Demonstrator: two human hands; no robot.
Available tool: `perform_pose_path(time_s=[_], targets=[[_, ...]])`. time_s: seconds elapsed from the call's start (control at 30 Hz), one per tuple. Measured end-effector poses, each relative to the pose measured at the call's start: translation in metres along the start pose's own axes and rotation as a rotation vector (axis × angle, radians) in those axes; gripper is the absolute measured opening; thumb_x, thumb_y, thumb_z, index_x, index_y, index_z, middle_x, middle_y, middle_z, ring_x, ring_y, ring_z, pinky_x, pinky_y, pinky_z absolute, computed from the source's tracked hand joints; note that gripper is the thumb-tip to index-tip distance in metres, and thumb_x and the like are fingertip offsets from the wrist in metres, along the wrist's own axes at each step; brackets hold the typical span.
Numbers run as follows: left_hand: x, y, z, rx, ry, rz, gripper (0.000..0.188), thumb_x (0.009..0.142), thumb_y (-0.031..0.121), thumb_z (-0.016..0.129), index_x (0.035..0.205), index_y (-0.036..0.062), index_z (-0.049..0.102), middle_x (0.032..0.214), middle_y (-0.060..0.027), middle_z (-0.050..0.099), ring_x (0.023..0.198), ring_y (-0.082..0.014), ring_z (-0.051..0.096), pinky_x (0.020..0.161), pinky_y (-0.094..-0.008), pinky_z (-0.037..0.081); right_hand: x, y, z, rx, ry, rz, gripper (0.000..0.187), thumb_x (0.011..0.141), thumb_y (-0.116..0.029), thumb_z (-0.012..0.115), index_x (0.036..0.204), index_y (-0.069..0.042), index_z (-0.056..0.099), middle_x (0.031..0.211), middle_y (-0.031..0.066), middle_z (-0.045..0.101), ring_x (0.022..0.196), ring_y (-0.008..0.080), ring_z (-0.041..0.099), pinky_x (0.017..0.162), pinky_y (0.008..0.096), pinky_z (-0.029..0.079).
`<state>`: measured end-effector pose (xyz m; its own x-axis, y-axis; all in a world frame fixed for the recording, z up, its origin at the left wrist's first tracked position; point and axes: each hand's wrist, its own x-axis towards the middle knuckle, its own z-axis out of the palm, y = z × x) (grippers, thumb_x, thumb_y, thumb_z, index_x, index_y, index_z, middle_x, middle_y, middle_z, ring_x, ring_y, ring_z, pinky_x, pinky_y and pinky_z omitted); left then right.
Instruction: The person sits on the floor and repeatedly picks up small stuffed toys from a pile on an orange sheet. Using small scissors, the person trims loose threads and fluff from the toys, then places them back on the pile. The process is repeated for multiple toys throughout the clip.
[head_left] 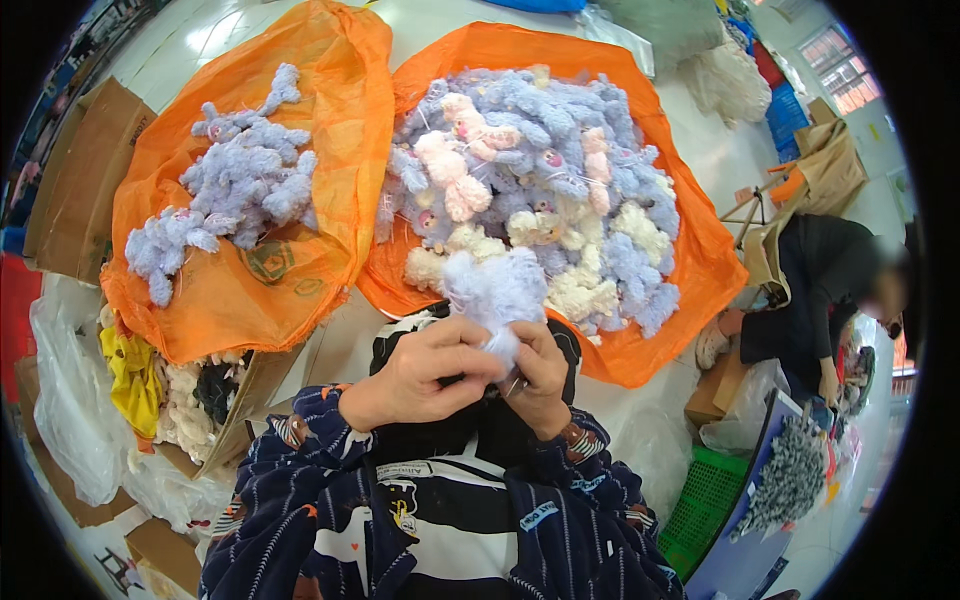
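Note:
Between my hands, just above my lap, is a fluffy lavender plush piece [490,285]. My left hand [425,370] is closed on its lower end, fingers pinched together. From the other side my right hand [538,380] pinches the same end with thumb and fingers; a small dark thing, too small to name, shows by the fingertips. Beyond them, an orange sack [700,265] lies spread under a heap of lavender, pink and cream plush toys [560,160]. To its left a second orange sack [340,110] carries a smaller pile of lavender plush toys [250,175].
Cardboard boxes [85,180] and clear plastic bags [75,390] stand at the left, beside a box of plush pieces and yellow cloth [130,380]. A green crate [705,505] is at lower right. Another person [820,290] bends at the far right, near grey fluffy material [790,475].

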<state>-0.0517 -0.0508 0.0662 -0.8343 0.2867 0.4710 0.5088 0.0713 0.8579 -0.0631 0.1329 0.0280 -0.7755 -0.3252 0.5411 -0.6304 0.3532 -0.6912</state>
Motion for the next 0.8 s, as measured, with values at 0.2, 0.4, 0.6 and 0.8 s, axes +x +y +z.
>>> perform_pose_path(time_s=[0.2,0.4,0.6,0.8], targets=[[-0.034,-0.003,-0.006,0.092,0.102,-0.004,0.031,0.070,0.007,0.069,0.099,-0.0014,0.060,0.095,-0.0142,0.061,0.091,-0.0250,0.059,0.081,-0.0319,0.046,-0.017,-0.039,-0.039,0.157,0.246,0.357,0.019,0.071,-0.001,0.072,0.089,0.000,0.064,0.089,0.0080,0.064,0.080,0.0170,0.061,0.072,0.0263,0.047],[-0.027,0.001,0.031,-0.116,-0.271,-0.099,0.057,0.071,0.022,0.075,0.116,-0.0022,0.051,0.117,-0.0170,0.052,0.107,-0.0277,0.051,0.092,-0.0343,0.040,-0.032,-0.068,-0.059,0.650,0.354,0.733,0.030,0.076,-0.005,0.069,0.104,0.002,0.058,0.088,0.0026,0.062,0.077,0.0105,0.058,0.068,0.0246,0.047],[-0.053,-0.030,0.071,-0.594,-0.328,-0.661,0.042,0.081,0.017,0.065,0.117,-0.0007,0.052,0.104,-0.0039,0.060,0.095,-0.0102,0.053,0.085,-0.0277,0.043,-0.076,-0.020,-0.046,0.806,0.269,0.989,0.031,0.079,-0.010,0.067,0.106,0.001,0.057,0.094,0.0042,0.063,0.080,0.0110,0.059,0.072,0.0235,0.047],[-0.066,-0.052,0.083,-0.478,-0.231,-0.696,0.034,0.082,0.015,0.064,0.111,0.0005,0.056,0.098,-0.0025,0.061,0.087,-0.0074,0.055,0.076,-0.0244,0.046,-0.093,-0.006,-0.043,0.658,0.182,0.883,0.032,0.077,-0.009,0.070,0.105,0.004,0.060,0.098,0.0060,0.064,0.085,0.0124,0.060,0.077,0.0253,0.047]])
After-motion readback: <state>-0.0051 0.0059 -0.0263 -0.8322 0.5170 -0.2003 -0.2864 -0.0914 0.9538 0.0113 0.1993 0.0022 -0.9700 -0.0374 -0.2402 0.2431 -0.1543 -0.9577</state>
